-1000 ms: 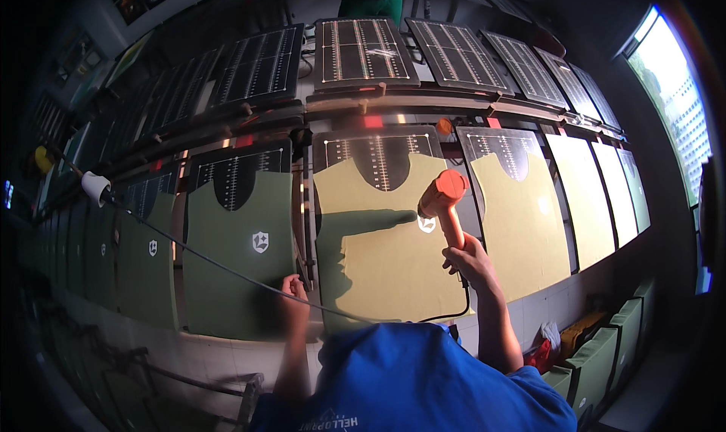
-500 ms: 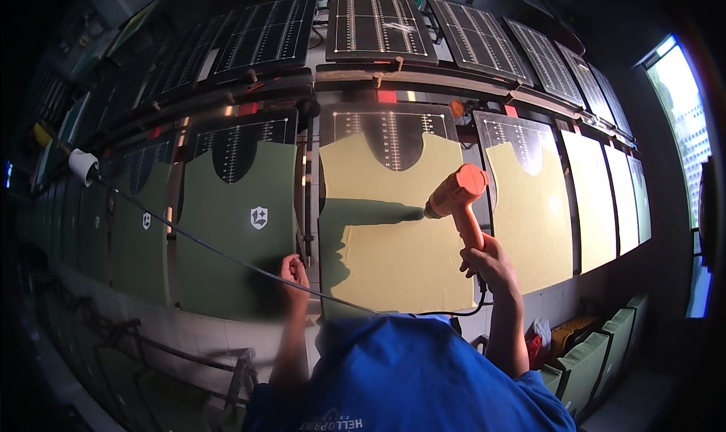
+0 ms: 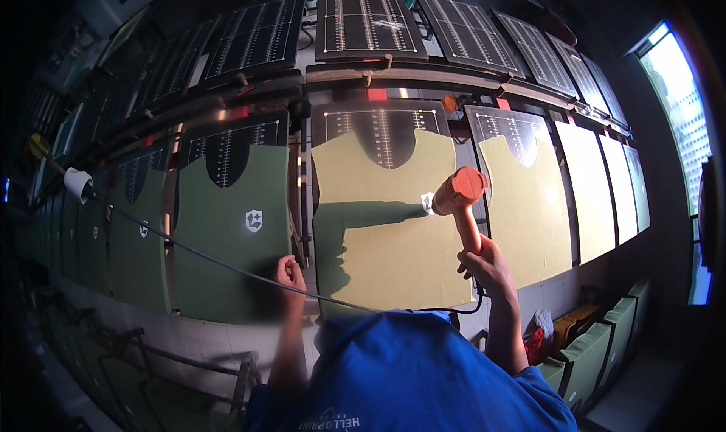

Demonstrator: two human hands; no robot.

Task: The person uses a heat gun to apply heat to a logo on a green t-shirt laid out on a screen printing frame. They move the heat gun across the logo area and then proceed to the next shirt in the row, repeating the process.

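Note:
My right hand (image 3: 488, 265) is wrapped round the handle of an orange heat gun (image 3: 463, 191). Its nozzle points left, beside a white shield emblem (image 3: 427, 203) on the middle fabric piece (image 3: 401, 258), partly covering it. That piece looks pale yellow in bright light and dark green where a shadow falls. My left hand (image 3: 290, 275) is loosely closed near the lower right corner of a dark green fabric piece (image 3: 227, 265), which bears a white shield emblem (image 3: 254, 220). Nothing shows in its fingers. A grey cord (image 3: 219, 264) crosses the left hand.
More fabric pieces on boards run left and right, including a pale one (image 3: 525, 220). Bare black marked boards (image 3: 370, 23) form the row behind. The cord reaches a white cup-shaped piece (image 3: 78, 184) at left. Green padded panels (image 3: 586, 356) stand lower right, by a window (image 3: 673, 91).
The view has shifted slightly, moving the boards a little left in it. The emblem hidden behind the nozzle before now shows at its left. Both hands keep their pose.

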